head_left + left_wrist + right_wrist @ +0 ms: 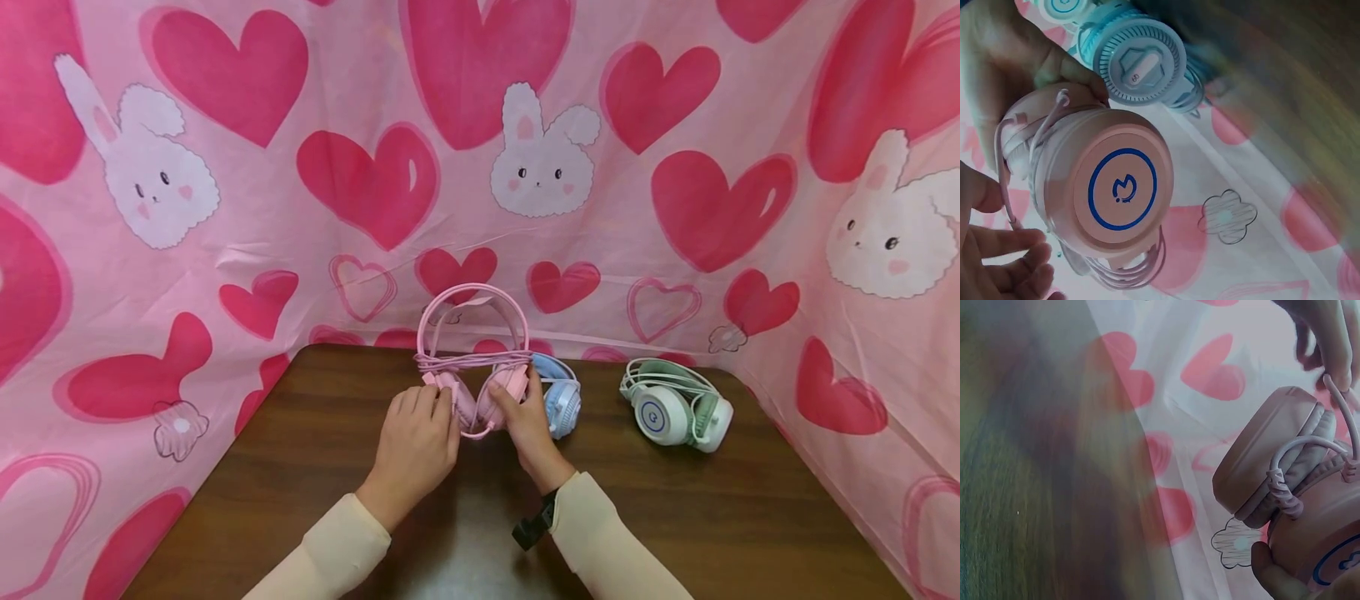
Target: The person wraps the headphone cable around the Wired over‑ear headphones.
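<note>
Pink headphones point(472, 287) stand upright above the table's far part, their headband uppermost. My right hand point(534, 429) grips the right ear cup point(506, 392), thumb on the near side. At the left ear cup point(1122, 184), which bears a blue ring logo in the left wrist view, is my left hand point(416, 446). Its thumb and fingers pinch a thin pink cable point(1002, 162) beside the cups. More pink cable point(472, 361) is wound in several turns across the headband's lower part. The left fingertips are partly hidden in the head view.
Blue headphones point(562, 404) lie right behind my right hand, partly covered by it. Green and white headphones point(675, 408) lie farther right on the brown wooden table point(675, 517). A pink cloth point(465, 208) with hearts and rabbits hangs behind and along both sides.
</note>
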`<action>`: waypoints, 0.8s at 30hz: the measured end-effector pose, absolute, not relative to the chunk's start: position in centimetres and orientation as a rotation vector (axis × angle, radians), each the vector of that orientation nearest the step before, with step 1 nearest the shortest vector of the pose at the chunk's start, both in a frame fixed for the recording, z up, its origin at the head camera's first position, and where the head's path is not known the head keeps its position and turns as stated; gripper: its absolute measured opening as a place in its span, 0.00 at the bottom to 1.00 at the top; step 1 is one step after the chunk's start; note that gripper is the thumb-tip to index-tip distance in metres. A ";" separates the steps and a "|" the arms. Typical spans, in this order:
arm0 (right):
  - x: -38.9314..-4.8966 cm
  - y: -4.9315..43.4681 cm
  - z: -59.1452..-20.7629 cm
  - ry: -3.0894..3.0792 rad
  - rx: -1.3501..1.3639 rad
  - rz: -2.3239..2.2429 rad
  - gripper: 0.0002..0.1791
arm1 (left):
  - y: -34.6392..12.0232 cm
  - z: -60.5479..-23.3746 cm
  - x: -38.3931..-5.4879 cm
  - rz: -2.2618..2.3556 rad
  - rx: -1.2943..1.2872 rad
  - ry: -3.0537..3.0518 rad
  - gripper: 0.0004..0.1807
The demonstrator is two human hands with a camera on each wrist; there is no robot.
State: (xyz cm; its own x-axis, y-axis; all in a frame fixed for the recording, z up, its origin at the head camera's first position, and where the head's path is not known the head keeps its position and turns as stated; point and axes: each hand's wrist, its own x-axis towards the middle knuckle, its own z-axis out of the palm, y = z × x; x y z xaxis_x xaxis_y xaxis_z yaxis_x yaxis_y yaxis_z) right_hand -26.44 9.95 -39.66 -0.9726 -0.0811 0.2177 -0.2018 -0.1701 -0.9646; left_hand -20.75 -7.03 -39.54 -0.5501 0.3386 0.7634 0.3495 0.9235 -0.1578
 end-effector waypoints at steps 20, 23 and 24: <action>-27.4 9.0 -41.8 -1.839 0.412 2.429 0.43 | -7.9 -39.8 -22.0 0.068 -0.747 -2.363 0.46; -27.5 8.9 -41.8 -1.801 0.436 2.458 0.40 | -7.8 -39.6 -22.2 0.069 -0.756 -2.343 0.41; -27.4 8.9 -41.9 -1.789 0.450 2.467 0.38 | -7.8 -39.6 -22.3 0.064 -0.759 -2.339 0.39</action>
